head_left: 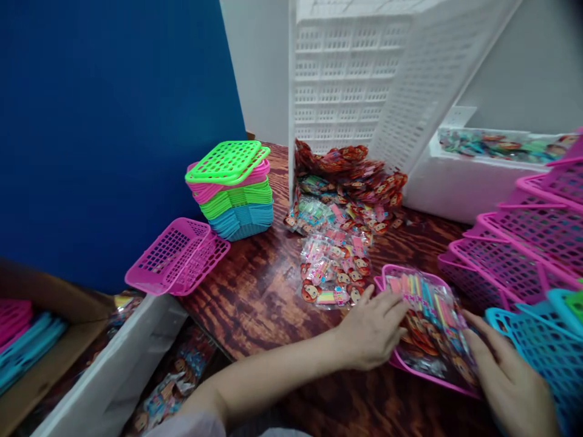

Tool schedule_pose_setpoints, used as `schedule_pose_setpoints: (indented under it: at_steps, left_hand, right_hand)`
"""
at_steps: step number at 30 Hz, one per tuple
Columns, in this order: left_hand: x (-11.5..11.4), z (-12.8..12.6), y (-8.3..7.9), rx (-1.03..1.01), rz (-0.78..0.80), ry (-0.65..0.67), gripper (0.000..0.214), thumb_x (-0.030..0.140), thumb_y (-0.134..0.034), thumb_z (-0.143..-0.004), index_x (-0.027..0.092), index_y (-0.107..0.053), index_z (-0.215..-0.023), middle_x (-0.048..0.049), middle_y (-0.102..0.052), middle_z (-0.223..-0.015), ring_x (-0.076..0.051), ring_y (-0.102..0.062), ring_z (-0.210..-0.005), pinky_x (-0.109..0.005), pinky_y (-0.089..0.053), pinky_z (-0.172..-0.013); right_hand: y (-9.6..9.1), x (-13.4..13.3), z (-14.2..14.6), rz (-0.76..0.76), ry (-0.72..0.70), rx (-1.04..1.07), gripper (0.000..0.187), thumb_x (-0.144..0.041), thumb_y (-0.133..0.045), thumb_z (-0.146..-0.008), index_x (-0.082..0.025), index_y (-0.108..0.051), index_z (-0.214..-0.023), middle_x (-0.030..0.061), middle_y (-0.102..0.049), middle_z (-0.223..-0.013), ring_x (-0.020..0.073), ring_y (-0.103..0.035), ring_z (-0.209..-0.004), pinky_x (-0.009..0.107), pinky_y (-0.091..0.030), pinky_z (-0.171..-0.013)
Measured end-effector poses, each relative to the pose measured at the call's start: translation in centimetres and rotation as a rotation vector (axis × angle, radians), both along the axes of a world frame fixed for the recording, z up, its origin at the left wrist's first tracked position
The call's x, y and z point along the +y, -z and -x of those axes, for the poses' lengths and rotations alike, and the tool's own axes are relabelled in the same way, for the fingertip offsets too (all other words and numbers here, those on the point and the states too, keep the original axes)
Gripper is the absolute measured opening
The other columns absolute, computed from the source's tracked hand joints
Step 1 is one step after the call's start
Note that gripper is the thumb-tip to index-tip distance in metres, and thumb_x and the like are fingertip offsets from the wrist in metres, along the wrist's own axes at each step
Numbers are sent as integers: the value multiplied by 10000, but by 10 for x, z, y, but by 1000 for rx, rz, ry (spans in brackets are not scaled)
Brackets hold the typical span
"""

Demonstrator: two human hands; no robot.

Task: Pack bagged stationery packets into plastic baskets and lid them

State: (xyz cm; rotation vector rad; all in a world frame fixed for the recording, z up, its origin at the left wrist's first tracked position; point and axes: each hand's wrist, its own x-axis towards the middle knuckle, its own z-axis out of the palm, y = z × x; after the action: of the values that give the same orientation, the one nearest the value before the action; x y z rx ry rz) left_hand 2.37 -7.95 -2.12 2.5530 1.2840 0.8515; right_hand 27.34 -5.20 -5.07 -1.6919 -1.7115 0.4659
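A pink plastic basket (pixel 412 367) with a perforated body stands on the table in front of me, filled with clear packets (pixel 423 321) that show pastel strips and red-haired cartoon heads. My left hand (pixel 376 331) lies over its left rim with fingers spread, the fingertips by the packets. At the basket's right side, my right hand (pixel 510 370) holds the edge, its fingers against the outermost packets; part of its grip is hidden. Just beyond the left hand, similar loose packets (pixel 334 267) lie in a spread pile.
A white crate (pixel 350 79) lies tipped, spilling packets. Stacked green, pink and blue baskets (pixel 239 206) stand left, beside another pink basket (pixel 170 255). More pink baskets (pixel 523 255) and blue baskets (pixel 537 346) crowd the right. A white foam box (pixel 450 188) sits behind; another box (pixel 122 364) is lower left.
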Motion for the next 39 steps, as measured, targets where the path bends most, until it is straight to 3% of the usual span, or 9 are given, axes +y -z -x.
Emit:
schedule_pose_setpoints:
  at_steps: [4,9,15,18,21,25,29,36,39]
  left_hand:
    - [-15,4,2,-50,33,46,328,279,-413,-1003,139,-504,-1285,-121,-610,-1279,-212,-516,-1257,-494,-203,-1213]
    - [-6,-11,-2,68,-12,-26,158,165,-486,-935,179,-629,-1001,-71,-671,-1005,-265,-550,-1195,-633,-99,-1200]
    - [2,-19,-4,133,-30,-34,136,167,-509,-915,173,-638,-873,-70,-662,-936,-287,-563,-1152,-672,-145,-1172]
    - [1,-13,-7,69,-35,-24,165,194,-480,-955,198,-627,-880,-46,-662,-933,-264,-572,-1107,-648,-235,-1140]
    - [13,-16,-15,18,-16,-77,243,208,-409,-992,190,-601,-845,-49,-642,-875,-219,-593,-915,-484,-452,-987]
    - [47,-40,-21,54,-17,-96,257,194,-385,-993,142,-603,-1118,-112,-644,-1168,-238,-573,-1108,-389,-475,-962]
    - [59,-60,-6,160,-3,-36,470,269,-482,-951,116,-471,-1395,-157,-477,-1474,-340,-400,-1379,-557,-323,-1122]
    - [43,-63,15,295,-44,-135,576,358,-412,-985,-3,-406,-1434,-254,-395,-1506,-359,-356,-1417,-501,-304,-1148]
    - [43,-60,14,295,-48,-130,562,372,-361,-1011,2,-418,-1430,-253,-412,-1495,-355,-370,-1410,-492,-323,-1142]
  right_hand:
    - [3,-12,2,-114,-92,-74,590,-603,-395,-924,-234,-592,-1339,100,-593,-1377,324,-460,-1350,557,-319,-1157]
    - [2,-14,15,-97,-139,-156,497,-437,-325,-1009,-234,-505,-1425,76,-530,-1448,258,-392,-1402,509,-334,-1164]
    - [-1,-15,13,-31,-89,19,497,-433,-342,-1012,-208,-502,-1425,100,-524,-1446,238,-475,-1341,474,-360,-1155]
    - [-9,-21,14,-62,-73,26,491,-447,-392,-1001,-258,-473,-1447,75,-483,-1488,258,-384,-1410,519,-321,-1168]
    - [-21,-27,19,-120,-134,-66,519,-449,-421,-998,-286,-402,-1491,49,-428,-1532,263,-269,-1469,540,-273,-1186]
    - [-26,-22,25,-120,-207,-197,528,-444,-403,-1007,-247,-397,-1497,54,-437,-1527,255,-326,-1446,508,-298,-1183]
    - [-20,-2,28,-94,-167,-338,503,-419,-375,-1009,-196,-478,-1449,96,-498,-1478,289,-393,-1406,524,-329,-1152]
    - [-14,17,29,-16,-204,-324,518,-437,-368,-1007,-216,-441,-1470,72,-458,-1511,289,-237,-1481,557,-258,-1169]
    - [-11,16,20,-61,-196,-101,513,-448,-369,-1006,-193,-489,-1434,99,-484,-1489,259,-341,-1439,493,-327,-1157]
